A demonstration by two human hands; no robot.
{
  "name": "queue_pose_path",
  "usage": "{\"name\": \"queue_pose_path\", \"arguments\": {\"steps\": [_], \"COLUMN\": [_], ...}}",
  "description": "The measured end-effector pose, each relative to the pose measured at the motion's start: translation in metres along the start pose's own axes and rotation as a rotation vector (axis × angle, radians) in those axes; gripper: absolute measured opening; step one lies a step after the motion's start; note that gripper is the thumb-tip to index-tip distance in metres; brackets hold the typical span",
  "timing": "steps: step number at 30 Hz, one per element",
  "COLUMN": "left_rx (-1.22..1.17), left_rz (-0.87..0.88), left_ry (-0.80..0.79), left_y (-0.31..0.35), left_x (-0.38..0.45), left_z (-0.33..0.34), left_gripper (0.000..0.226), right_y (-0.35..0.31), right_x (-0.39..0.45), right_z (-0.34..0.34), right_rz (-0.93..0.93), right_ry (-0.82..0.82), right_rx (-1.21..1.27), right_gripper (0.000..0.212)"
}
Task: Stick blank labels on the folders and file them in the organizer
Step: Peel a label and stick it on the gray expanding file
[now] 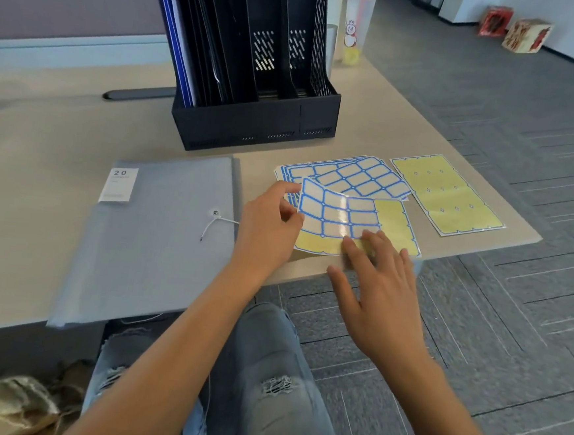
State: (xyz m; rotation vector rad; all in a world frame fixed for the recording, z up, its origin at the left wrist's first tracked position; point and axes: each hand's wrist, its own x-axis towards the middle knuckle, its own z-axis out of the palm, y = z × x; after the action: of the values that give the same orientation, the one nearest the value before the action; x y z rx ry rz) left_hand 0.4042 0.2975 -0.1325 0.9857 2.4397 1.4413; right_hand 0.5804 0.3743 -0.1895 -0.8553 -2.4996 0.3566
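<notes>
A grey folder (pixel 160 238) with a string clasp and a white tag lies flat on the desk in front of me. To its right, my left hand (pixel 271 226) pinches the left edge of a partly used blue-bordered label sheet (pixel 340 214) and bends it upward. My right hand (pixel 379 293) rests its straight fingertips on the sheet's near edge. A stack of full label sheets (pixel 361 176) lies just behind. The black file organizer (pixel 252 111) stands at the back with folders in its left slots.
An emptied yellow backing sheet (pixel 448 195) lies near the desk's right corner. A plastic cup with a red straw (pixel 357 30) stands behind the organizer. The desk edge runs close under my hands; grey carpet floor lies beyond. A crumpled bag (pixel 6 404) sits at lower left.
</notes>
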Motion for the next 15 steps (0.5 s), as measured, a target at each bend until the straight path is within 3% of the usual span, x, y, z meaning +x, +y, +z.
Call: {"name": "queue_pose_path", "arguments": {"steps": [6, 10, 15], "left_rx": [-0.094, -0.114, -0.192], "left_rz": [0.147, 0.197, 0.182], "left_ry": [-0.018, -0.026, 0.031], "left_y": [0.012, 0.021, 0.027], "left_x": [0.0, -0.001, -0.001], "left_z": [-0.018, -0.032, -0.045], "left_gripper": [0.03, 0.023, 0.021], "right_y": [-0.015, -0.033, -0.042], "right_x": [0.047, 0.083, 0.105], "right_z": [-0.032, -0.056, -0.062], "right_rz": [0.007, 0.04, 0.074], "right_ry": [0.124, 0.103, 0.061], "right_rx": [0.341, 0.42, 0.631], "right_gripper": [0.05, 0.053, 0.036]}}
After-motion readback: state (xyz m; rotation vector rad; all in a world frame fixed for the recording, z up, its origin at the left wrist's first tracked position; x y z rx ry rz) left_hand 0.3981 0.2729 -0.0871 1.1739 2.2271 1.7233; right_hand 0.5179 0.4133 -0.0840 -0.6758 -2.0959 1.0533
